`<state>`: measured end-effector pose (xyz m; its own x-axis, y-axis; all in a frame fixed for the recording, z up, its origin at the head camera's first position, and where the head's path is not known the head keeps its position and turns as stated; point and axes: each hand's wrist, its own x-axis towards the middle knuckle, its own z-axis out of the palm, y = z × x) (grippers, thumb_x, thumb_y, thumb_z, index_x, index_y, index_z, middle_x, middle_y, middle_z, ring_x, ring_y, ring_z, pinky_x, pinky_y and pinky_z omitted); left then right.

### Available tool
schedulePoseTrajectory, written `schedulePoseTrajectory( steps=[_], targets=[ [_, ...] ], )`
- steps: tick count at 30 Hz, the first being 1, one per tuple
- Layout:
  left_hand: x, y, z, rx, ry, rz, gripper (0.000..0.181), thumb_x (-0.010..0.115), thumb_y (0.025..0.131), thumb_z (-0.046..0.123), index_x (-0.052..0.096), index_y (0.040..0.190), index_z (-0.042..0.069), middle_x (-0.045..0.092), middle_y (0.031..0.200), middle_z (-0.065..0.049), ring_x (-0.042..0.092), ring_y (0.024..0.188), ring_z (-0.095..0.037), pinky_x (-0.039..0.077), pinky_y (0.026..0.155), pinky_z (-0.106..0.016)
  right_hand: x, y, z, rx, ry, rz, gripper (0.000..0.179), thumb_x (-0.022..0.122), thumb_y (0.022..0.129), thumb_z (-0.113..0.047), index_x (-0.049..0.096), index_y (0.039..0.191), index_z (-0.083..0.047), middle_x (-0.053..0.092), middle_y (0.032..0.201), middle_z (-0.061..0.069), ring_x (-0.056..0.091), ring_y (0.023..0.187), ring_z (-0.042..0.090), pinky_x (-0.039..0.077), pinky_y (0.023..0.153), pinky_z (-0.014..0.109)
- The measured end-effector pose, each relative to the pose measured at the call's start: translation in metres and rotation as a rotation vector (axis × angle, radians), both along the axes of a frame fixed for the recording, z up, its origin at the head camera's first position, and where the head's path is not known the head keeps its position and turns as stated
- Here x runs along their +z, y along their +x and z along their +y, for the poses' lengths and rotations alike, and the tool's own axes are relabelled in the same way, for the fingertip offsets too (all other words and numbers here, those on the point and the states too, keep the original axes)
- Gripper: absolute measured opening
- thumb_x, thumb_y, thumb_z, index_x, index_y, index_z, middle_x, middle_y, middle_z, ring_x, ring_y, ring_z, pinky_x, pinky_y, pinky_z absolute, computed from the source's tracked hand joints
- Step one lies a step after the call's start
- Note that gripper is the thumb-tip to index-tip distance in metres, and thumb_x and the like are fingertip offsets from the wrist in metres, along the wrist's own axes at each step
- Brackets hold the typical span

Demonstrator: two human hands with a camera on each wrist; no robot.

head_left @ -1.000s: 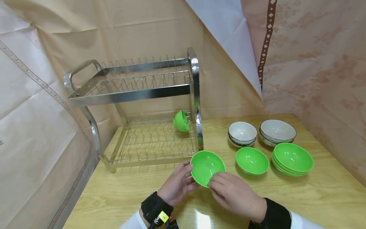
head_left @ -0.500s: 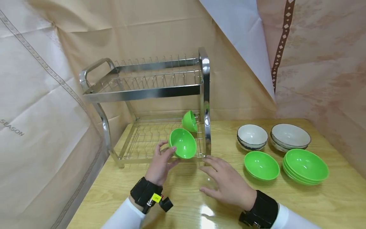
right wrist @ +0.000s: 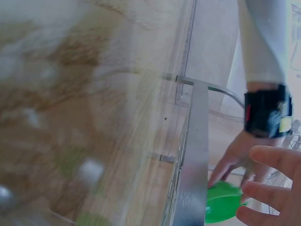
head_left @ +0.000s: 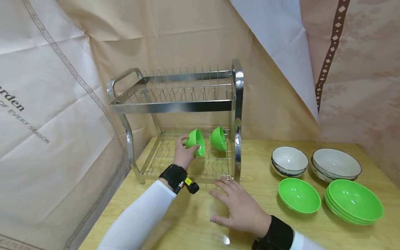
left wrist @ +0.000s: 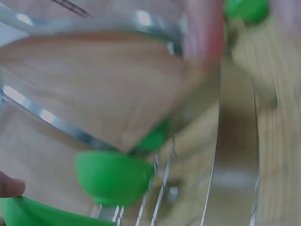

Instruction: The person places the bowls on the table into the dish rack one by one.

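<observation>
My left hand (head_left: 185,152) pinches a small green bowl (head_left: 196,141) by its rim, thumb at the near side. The bowl is tipped on its side over the lower tier of the metal dish rack (head_left: 173,107), its mouth turned to the right. Just right of it, a second green bowl (head_left: 218,139) leans on its side among the wires; the left wrist view shows this standing bowl (left wrist: 113,178) too. My right hand (head_left: 239,206) hovers over the table before the rack's front right corner, fingers spread and holding nothing.
On the right of the table stand a single green bowl (head_left: 299,195), stacked green bowls (head_left: 355,200), and two stacks of white bowls, the smaller stack (head_left: 289,160) left of the larger stack (head_left: 335,164). The rack's upper tier (head_left: 172,107) overhangs the lower one.
My left hand has carried the green bowl from beside the right hand forward into the lower tier, turning it sideways. My right hand has let go of the bowl and opened.
</observation>
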<state>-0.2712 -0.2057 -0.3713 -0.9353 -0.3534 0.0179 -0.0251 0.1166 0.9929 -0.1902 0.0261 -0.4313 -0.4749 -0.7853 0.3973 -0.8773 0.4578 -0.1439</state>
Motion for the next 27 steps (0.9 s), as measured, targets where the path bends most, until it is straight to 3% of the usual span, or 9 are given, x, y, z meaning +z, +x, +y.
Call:
schedulePoseTrajectory(
  steps=[5,12,16,21,27],
  targets=[
    [-0.013,-0.028,0.001,0.012,-0.124,-0.043,0.058,0.069,0.089,0.012,0.037,0.137,0.011,0.042,0.128,-0.024,0.054,0.102,-0.036,0.056,0.080,-0.051,-0.002,0.002,0.004,-0.002,-0.025,-0.013,0.070,0.048,0.086,-0.072,0.057,0.134,-0.021,0.042,0.146,0.007,0.022,0.136,0.025,0.029,0.108,0.057],
    [-0.017,-0.052,0.006,0.065,-0.156,-0.074,0.061,0.070,0.087,0.011,0.038,0.139,0.012,0.038,0.132,-0.026,0.052,0.104,-0.036,0.056,0.079,-0.046,-0.002,0.001,0.006,0.021,-0.058,0.011,0.068,0.050,0.087,-0.070,0.059,0.131,-0.020,0.043,0.145,0.007,0.025,0.135,0.025,0.033,0.105,0.057],
    [-0.018,-0.059,0.010,0.087,-0.207,-0.123,0.059,0.071,0.087,0.014,0.041,0.137,0.018,0.032,0.132,-0.024,0.046,0.106,-0.034,0.055,0.081,-0.042,-0.002,0.003,0.007,0.022,-0.054,-0.013,0.067,0.049,0.087,-0.071,0.058,0.131,-0.022,0.041,0.147,0.005,0.025,0.135,0.025,0.032,0.106,0.057],
    [-0.023,-0.070,0.009,0.074,-0.260,-0.172,0.059,0.071,0.087,0.019,0.040,0.137,0.024,0.033,0.128,-0.022,0.049,0.099,-0.031,0.055,0.077,-0.038,-0.001,0.004,0.007,0.030,-0.048,-0.011,0.066,0.048,0.087,-0.071,0.057,0.132,-0.023,0.041,0.146,0.006,0.028,0.134,0.027,0.032,0.106,0.057],
    [-0.023,-0.071,0.009,0.024,-0.284,-0.167,0.059,0.069,0.089,0.020,0.037,0.140,0.020,0.034,0.130,-0.025,0.052,0.099,-0.032,0.055,0.075,-0.037,0.000,0.004,0.008,0.031,-0.034,0.002,0.066,0.046,0.088,-0.071,0.057,0.132,-0.024,0.041,0.146,0.006,0.028,0.133,0.027,0.033,0.105,0.056]
  ],
)
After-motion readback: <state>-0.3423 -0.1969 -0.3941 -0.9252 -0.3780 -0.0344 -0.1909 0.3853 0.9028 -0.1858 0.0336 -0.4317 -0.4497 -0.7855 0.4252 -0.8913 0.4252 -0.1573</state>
